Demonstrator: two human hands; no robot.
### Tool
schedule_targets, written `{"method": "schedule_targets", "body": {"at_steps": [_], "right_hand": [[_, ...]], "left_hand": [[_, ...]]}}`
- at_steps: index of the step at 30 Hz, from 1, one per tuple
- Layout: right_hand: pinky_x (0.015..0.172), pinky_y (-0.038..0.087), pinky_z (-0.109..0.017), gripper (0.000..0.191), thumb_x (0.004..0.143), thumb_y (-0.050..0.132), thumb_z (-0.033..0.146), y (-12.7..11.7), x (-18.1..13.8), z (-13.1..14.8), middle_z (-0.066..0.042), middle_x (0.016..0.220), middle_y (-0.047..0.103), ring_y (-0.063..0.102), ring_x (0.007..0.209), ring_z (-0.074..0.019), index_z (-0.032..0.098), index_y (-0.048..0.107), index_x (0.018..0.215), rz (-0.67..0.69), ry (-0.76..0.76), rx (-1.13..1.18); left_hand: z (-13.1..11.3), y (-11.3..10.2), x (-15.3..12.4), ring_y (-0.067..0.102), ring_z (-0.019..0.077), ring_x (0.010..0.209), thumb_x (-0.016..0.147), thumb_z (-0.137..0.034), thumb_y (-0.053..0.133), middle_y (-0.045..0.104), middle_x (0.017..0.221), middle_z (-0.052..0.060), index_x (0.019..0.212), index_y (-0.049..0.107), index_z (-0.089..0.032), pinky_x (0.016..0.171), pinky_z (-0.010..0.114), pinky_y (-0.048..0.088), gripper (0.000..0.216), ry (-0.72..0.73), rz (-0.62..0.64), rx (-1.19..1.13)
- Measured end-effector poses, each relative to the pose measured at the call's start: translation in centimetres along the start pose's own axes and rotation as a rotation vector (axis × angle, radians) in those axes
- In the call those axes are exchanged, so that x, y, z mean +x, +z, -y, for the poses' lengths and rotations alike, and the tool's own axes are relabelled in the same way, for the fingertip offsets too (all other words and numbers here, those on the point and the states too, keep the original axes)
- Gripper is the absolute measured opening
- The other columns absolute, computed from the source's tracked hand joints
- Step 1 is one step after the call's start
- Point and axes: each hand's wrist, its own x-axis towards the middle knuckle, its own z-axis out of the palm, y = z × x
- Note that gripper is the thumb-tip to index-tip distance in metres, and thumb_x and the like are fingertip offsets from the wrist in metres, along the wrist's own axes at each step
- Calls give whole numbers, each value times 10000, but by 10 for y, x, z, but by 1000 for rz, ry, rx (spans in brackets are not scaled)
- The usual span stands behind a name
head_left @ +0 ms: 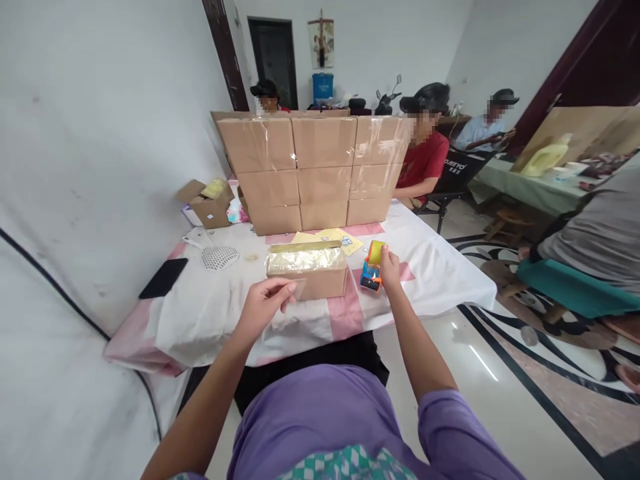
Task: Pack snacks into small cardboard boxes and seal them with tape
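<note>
While a black phone (163,278) lies at the left of the white-covered table (210,313), the left hand (263,303) sits at the near left corner of the open carton (320,280). Its fingers are curled narrow, tips touching the carton's near wall; whether they pinch anything cannot be told. Just right of the carton, the right hand (390,267) closes over the tape dispenser (371,275), fingers on its yellow roll.

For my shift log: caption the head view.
Left hand touches an open cardboard box; right hand grips a tape dispenser; sealed cartons stacked behind.
</note>
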Motion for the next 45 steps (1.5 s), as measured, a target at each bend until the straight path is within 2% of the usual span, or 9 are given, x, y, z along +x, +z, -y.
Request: {"method": "schedule_targets", "body": {"at_steps": [8,10,14,18,21,26,31,37,45], "right_hand": [[886,505,-408,548,745,686,657,-18,-18,-5,-62,964,621,603,973,-245,192,582,1015,-164,-163,-108],[963,479,-439,497,799,708,535,-13,-45,11,-82,1097,603,582,1064,-256,211,573,1151,-41,-368,-181],[1038,454,-470,479,897,709,388,21,-102,54,-112,1262,590,547,1204,-287,273,556,1336,491,-786,-360],[971,477,-446,297,964,637,365,58,-117,81,-92,1168,660,590,1089,-268,281,642,1248,546,-910,-345],[889,487,-399,163,1002,571,335,75,-102,87,-61,952,703,623,927,-229,250,709,986,465,-879,-225],[857,473,-367,311,972,603,430,95,-58,96,-42,825,702,631,850,-211,225,693,758,476,-723,-151],[867,468,-345,363,903,645,495,114,-26,98,-46,820,725,659,848,-209,206,709,693,595,-563,-136],[842,458,-303,237,866,635,335,133,-7,92,-42,863,734,655,864,-191,192,727,702,578,-472,-377],[606,359,-254,213,818,642,291,150,12,72,11,613,630,526,599,-137,177,692,645,581,-305,-616]], "left_hand": [[-7,-8,13,495,91,452,838,-398,716,652,583,2,753,717,-161,462,226,417,251,-34,-42,-33],[-5,-4,13,493,92,449,830,-404,721,649,574,3,741,714,-163,458,227,415,258,-47,-51,-42],[-2,11,11,498,105,451,811,-436,740,655,566,7,792,738,-166,437,229,407,271,-63,-41,-66],[5,23,12,525,112,477,814,-423,736,663,593,5,844,749,-169,447,228,433,257,-20,-21,-81],[12,26,14,536,116,486,812,-426,738,665,601,8,880,748,-158,432,223,430,277,-38,-24,-101],[14,26,18,588,116,515,823,-424,728,758,816,54,1097,729,-146,502,254,502,391,-63,-61,-127],[11,23,23,609,102,498,861,-419,697,774,904,27,1558,344,-225,603,276,547,804,-123,-37,-169],[23,25,46,516,78,390,859,-414,672,769,886,32,1408,399,-197,467,233,436,650,-224,-96,-83],[16,27,77,448,99,363,821,-300,682,736,711,-6,1442,415,-155,405,232,362,691,-308,-121,95]]}}
